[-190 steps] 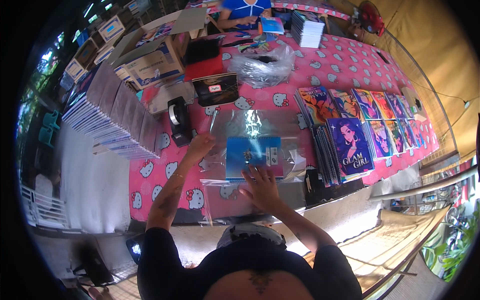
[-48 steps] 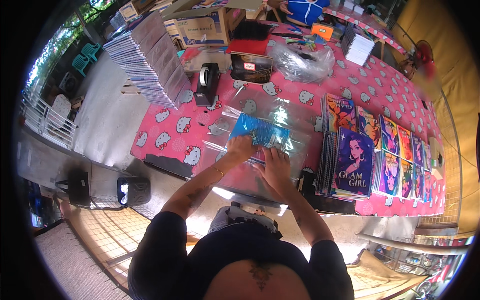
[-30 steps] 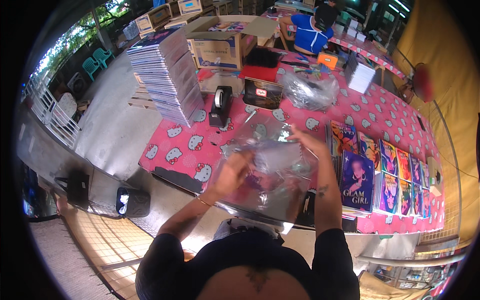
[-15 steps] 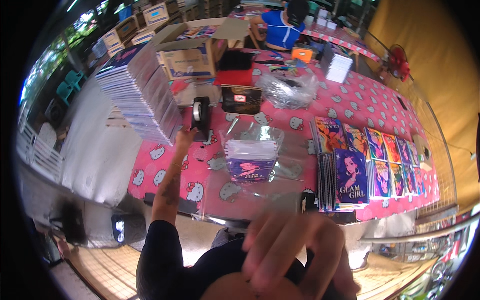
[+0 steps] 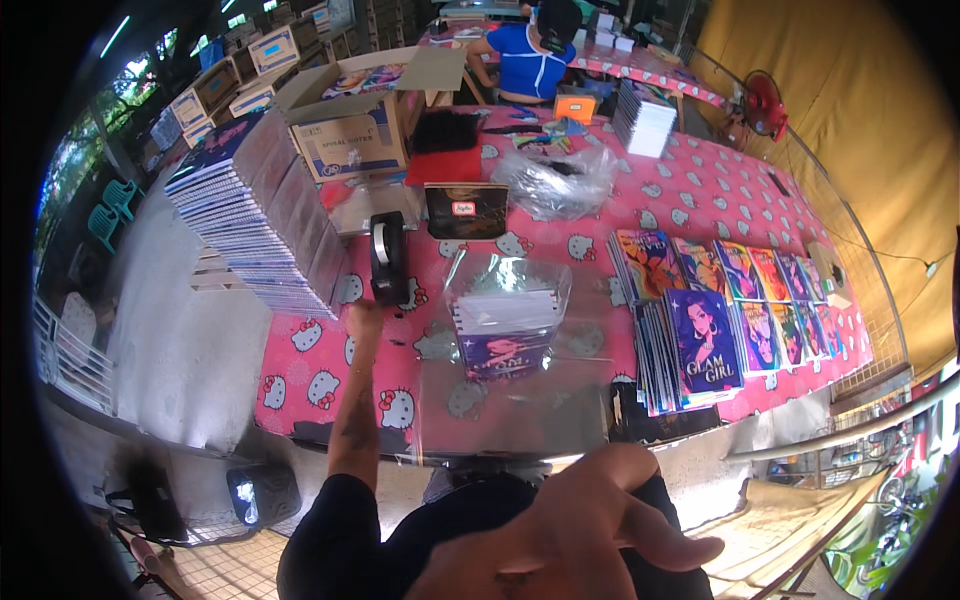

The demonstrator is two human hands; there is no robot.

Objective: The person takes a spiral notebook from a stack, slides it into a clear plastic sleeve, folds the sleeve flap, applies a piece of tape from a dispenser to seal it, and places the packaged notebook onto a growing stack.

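Note:
My left hand (image 5: 366,318) is beside the near end of a black tape dispenser (image 5: 388,260). Its fingers look closed, but whatever they may hold is too small to make out. Close to my chest, my right hand (image 5: 600,495) hovers large and partly blurred, one digit stretched out to the side, nothing visible in it. Between and beyond the hands stands a clear plastic bag (image 5: 510,285) around a stack of spiral notebooks (image 5: 505,340) with purple covers. A flat clear plastic sheet (image 5: 510,415) lies at the table's near edge.
A tall notebook stack (image 5: 255,215) rises at the left. Rows of colourful notebooks (image 5: 705,340) cover the right side. Behind are a brown pouch (image 5: 467,212), crumpled plastic (image 5: 555,180), an open carton (image 5: 350,140) and a person in blue (image 5: 530,65). A red fan (image 5: 765,105) stands far right.
My left hand has drawn back toward me along the dispenser's side. My right hand has turned and shifted, its fingers less visible than before. The view has tilted slightly.

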